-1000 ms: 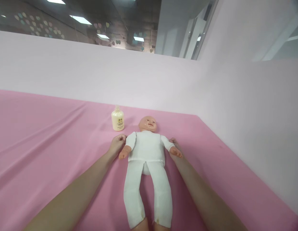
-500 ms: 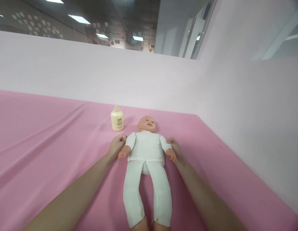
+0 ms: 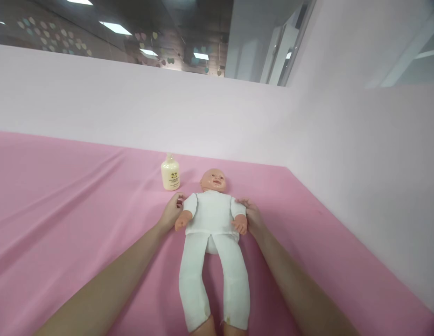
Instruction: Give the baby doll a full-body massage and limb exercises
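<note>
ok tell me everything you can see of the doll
The doll lies on its back on the pink cloth, head toward the wall, legs apart, feet out of frame. Its head and hands look like smooth plastic; torso, arms and legs look covered in white fabric, with brownish marks near the leg ends. Arms rest by its sides. The person's right hand appears to touch one arm; the left hand is beside the other, contact unclear.
</note>
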`<move>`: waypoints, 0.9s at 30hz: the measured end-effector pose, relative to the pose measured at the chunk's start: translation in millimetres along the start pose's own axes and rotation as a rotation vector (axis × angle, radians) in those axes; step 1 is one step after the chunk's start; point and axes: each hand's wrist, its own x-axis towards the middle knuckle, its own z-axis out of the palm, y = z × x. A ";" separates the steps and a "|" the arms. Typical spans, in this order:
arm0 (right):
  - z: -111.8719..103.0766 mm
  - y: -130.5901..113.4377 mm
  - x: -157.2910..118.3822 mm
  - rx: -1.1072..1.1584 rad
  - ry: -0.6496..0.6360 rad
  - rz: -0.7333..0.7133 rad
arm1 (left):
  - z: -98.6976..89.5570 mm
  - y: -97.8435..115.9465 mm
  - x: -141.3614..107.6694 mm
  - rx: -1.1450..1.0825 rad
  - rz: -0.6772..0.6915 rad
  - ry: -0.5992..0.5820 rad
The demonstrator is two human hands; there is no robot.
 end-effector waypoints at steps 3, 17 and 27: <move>4.0 -7.9 -2.3 0.070 -0.055 0.047 | 0.8 7.3 -5.7 0.007 0.068 -0.090; 9.5 -18.1 -11.4 -0.213 0.080 -0.072 | 4.5 13.2 -6.4 0.144 0.174 0.063; 5.5 -10.1 -9.8 -0.354 0.174 -0.109 | 4.1 3.0 -2.6 0.163 0.250 0.062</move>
